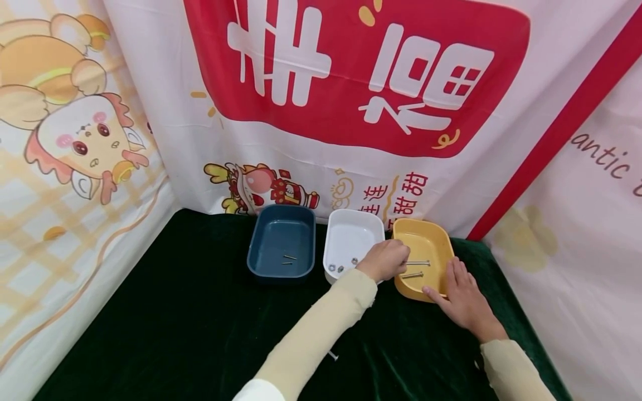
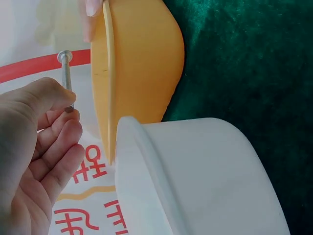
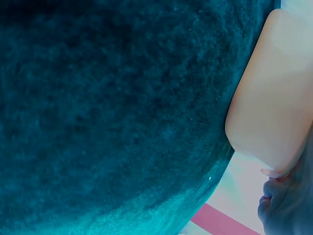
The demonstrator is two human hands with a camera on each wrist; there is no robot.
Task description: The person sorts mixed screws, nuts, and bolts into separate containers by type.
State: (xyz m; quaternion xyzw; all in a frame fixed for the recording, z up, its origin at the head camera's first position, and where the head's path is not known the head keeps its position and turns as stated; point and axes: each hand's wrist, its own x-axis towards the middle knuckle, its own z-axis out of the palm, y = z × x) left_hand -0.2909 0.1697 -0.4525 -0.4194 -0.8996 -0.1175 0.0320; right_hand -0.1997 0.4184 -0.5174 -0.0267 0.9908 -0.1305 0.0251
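Observation:
My left hand (image 1: 386,260) is over the left rim of the yellow tray (image 1: 438,239). Its thumb and finger pinch a silver bolt (image 2: 66,81) by the threaded end, its head sticking out away from the hand. Inside the yellow tray, below the held bolt, lie bolts (image 1: 412,275). My right hand (image 1: 467,298) holds the tray's near right corner, thumb at the near rim and fingers along the right side. The white tray (image 1: 353,223) beside it contains several nuts (image 1: 340,269); the left forearm partly hides it.
Left of the white tray stands a dark blue tray (image 1: 282,217) with two thin screws (image 1: 288,259). Another bolt (image 1: 333,355) lies on the dark green cloth (image 1: 200,328), partly under the left forearm. Printed fabric (image 1: 301,133) hangs behind the trays and along both sides.

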